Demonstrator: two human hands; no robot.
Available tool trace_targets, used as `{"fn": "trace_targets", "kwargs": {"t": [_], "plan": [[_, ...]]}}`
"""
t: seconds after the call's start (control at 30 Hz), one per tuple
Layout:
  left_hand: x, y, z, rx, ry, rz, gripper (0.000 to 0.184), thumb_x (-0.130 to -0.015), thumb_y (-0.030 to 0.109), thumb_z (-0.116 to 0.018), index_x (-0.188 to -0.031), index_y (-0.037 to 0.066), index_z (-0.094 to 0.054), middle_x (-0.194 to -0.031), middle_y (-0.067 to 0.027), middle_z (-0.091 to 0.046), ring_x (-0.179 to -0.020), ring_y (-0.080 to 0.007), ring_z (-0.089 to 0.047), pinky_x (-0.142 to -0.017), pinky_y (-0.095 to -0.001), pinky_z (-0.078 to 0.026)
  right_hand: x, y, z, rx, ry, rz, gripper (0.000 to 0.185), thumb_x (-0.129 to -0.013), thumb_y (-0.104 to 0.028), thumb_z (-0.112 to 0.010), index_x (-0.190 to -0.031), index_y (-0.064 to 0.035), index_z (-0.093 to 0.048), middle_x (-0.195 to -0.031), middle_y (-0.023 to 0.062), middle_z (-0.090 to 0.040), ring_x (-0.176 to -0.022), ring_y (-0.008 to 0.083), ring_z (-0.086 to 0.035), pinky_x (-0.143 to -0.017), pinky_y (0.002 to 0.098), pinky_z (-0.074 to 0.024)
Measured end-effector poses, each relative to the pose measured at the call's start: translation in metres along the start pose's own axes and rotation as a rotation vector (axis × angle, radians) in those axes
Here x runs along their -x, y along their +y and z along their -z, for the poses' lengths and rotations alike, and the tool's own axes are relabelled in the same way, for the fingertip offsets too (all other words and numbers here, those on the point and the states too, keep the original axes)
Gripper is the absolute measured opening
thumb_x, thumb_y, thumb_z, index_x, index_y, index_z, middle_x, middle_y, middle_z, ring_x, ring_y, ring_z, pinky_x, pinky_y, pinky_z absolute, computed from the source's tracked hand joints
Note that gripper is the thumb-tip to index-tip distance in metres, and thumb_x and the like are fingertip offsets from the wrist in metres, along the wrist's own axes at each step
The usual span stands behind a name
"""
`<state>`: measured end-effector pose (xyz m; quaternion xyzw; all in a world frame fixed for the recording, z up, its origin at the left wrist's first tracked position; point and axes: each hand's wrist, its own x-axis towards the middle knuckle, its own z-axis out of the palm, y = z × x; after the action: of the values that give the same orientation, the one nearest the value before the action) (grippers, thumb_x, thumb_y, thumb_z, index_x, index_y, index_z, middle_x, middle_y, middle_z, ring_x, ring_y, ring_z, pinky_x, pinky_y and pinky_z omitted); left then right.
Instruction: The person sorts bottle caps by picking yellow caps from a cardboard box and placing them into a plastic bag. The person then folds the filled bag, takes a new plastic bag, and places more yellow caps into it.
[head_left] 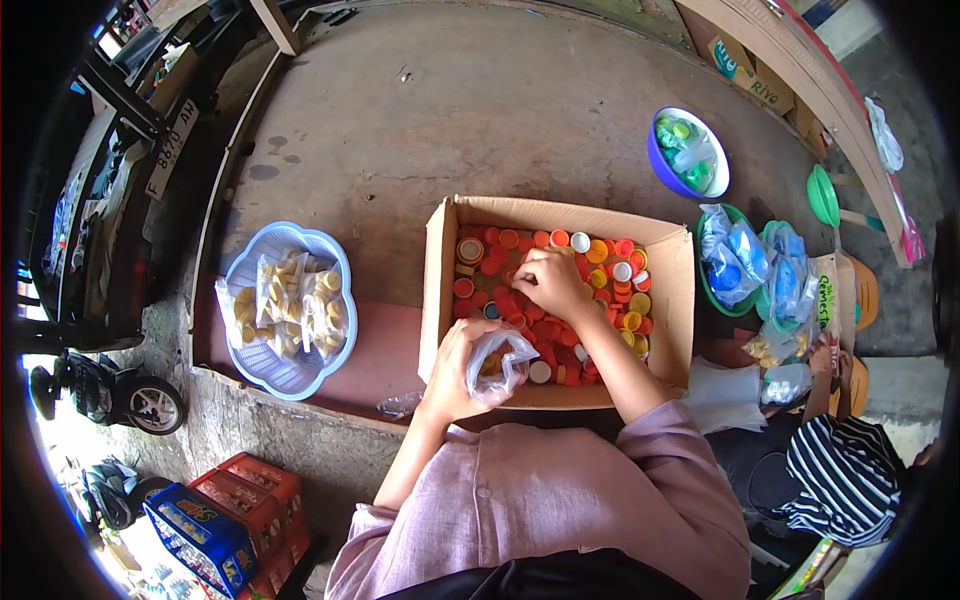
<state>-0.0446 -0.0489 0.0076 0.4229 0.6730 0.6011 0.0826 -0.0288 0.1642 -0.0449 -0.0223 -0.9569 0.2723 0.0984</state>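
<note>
A cardboard box (pixel 677 290) holds many loose plastic bottle caps (pixel 545 328), mostly red and orange, with some yellow and white ones. At the box's near side my left hand (pixel 452 372) is closed round a clear plastic bag (pixel 502 362), its mouth turned upward. A few yellowish caps show inside that bag. My right hand (pixel 552 283) is down among the caps in the middle of the box, fingers bent together; what they hold, if anything, is hidden.
Left of the box, a light blue basket (pixel 342 355) contains several bags of tan caps (pixel 285 305). A purple bowl (pixel 660 165) and green baskets (pixel 735 305) with bagged items stand right. Another person in a striped garment (pixel 845 475) works at the right edge. Crates (pixel 215 525) are below left.
</note>
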Motion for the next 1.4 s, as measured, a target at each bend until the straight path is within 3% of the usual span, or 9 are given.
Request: {"fn": "trace_targets", "kwargs": {"t": [0.2,0.37,0.53,0.63,0.77,0.9,1.03,1.23,1.4], "plan": [[-0.001,0.001,-0.001,-0.034,-0.007,0.017,0.063,-0.057,0.017,-0.077,-0.109,0.004,-0.044,-0.095,-0.0130,-0.056,-0.086,-0.0304,-0.054,-0.077,-0.0377,-0.043,0.013,-0.023,0.049,-0.592,-0.024,-0.329,0.016,-0.081,-0.019,-0.061,-0.084,-0.0032,-0.064,-0.073,0.0013,-0.057,-0.065,0.0079,-0.051,-0.055,0.0218,-0.0381],[0.000,0.004,-0.001,-0.027,-0.009,0.082,0.065,-0.056,0.017,-0.077,-0.110,0.004,-0.043,-0.099,-0.0135,-0.056,-0.088,-0.0315,-0.054,-0.078,-0.0389,-0.043,0.040,-0.086,0.102,-0.655,-0.111,0.039,0.012,-0.072,-0.019,-0.069,-0.075,-0.0084,-0.063,-0.111,0.0060,-0.047,-0.118,0.0268,-0.034,-0.098,0.0420,-0.0249],[0.000,0.004,0.002,-0.044,-0.042,0.039,0.064,-0.056,0.016,-0.076,-0.110,0.003,-0.043,-0.100,-0.0138,-0.056,-0.086,-0.0332,-0.054,-0.078,-0.0395,-0.043,0.039,-0.113,0.094,-0.340,-0.169,0.137,0.011,-0.074,-0.020,-0.067,-0.084,-0.0131,-0.068,-0.123,0.0076,-0.045,-0.123,0.0318,-0.030,-0.101,0.0447,-0.0252],[-0.003,0.005,0.003,-0.038,-0.077,-0.067,0.056,-0.056,0.016,-0.075,-0.104,0.004,-0.049,-0.098,-0.0130,-0.057,-0.085,-0.0298,-0.054,-0.075,-0.0381,-0.043,0.015,-0.082,0.083,-0.593,0.035,-0.087,0.009,-0.076,-0.014,-0.063,-0.081,-0.0067,-0.066,-0.092,0.0079,-0.057,-0.085,0.0219,-0.057,-0.076,0.0353,-0.0448],[-0.003,0.006,0.003,-0.089,-0.153,-0.110,0.052,-0.056,0.017,-0.075,-0.101,0.005,-0.051,-0.096,-0.0120,-0.057,-0.084,-0.0287,-0.055,-0.076,-0.0373,-0.043,-0.007,-0.033,0.013,-0.075,-0.065,-0.001,0.008,-0.065,-0.011,-0.065,-0.073,-0.0077,-0.066,-0.075,0.0088,-0.056,-0.066,0.0223,-0.057,-0.064,0.0362,-0.0444],[-0.002,0.006,0.005,-0.074,-0.153,-0.089,0.051,-0.056,0.017,-0.075,-0.100,0.005,-0.052,-0.095,-0.0115,-0.057,-0.084,-0.0291,-0.055,-0.077,-0.0369,-0.043,-0.015,-0.027,-0.036,0.437,-0.061,0.223,0.007,-0.062,-0.012,-0.060,-0.064,-0.0055,-0.062,-0.071,0.0087,-0.056,-0.079,0.0248,-0.056,-0.070,0.0395,-0.0390],[-0.004,0.006,0.005,-0.036,-0.123,-0.086,0.051,-0.057,0.015,-0.074,-0.101,0.004,-0.052,-0.095,-0.0126,-0.057,-0.085,-0.0298,-0.055,-0.077,-0.0374,-0.043,-0.013,-0.022,-0.038,0.418,-0.030,0.194,0.006,-0.064,-0.011,-0.058,-0.064,-0.0058,-0.062,-0.072,0.0093,-0.057,-0.075,0.0255,-0.057,-0.068,0.0406,-0.0393],[-0.004,0.005,0.002,-0.088,-0.072,0.036,0.060,-0.057,0.014,-0.074,-0.107,0.002,-0.045,-0.098,-0.0159,-0.055,-0.087,-0.0329,-0.054,-0.077,-0.0388,-0.044,0.002,-0.052,0.053,-0.690,0.176,-0.246,0.012,-0.076,-0.013,-0.062,-0.077,-0.0011,-0.062,-0.068,0.0052,-0.055,-0.064,0.0156,-0.053,-0.059,0.0266,-0.0402],[0.000,0.002,-0.002,-0.038,-0.047,0.117,0.066,-0.056,0.020,-0.076,-0.111,0.003,-0.043,-0.101,-0.0160,-0.054,-0.090,-0.0335,-0.054,-0.079,-0.0401,-0.044,0.039,-0.112,0.095,-0.405,0.054,0.044,0.007,-0.071,-0.012,-0.065,-0.074,-0.0058,-0.063,-0.069,0.0024,-0.052,-0.068,0.0154,-0.050,-0.065,0.0295,-0.0373]]}}
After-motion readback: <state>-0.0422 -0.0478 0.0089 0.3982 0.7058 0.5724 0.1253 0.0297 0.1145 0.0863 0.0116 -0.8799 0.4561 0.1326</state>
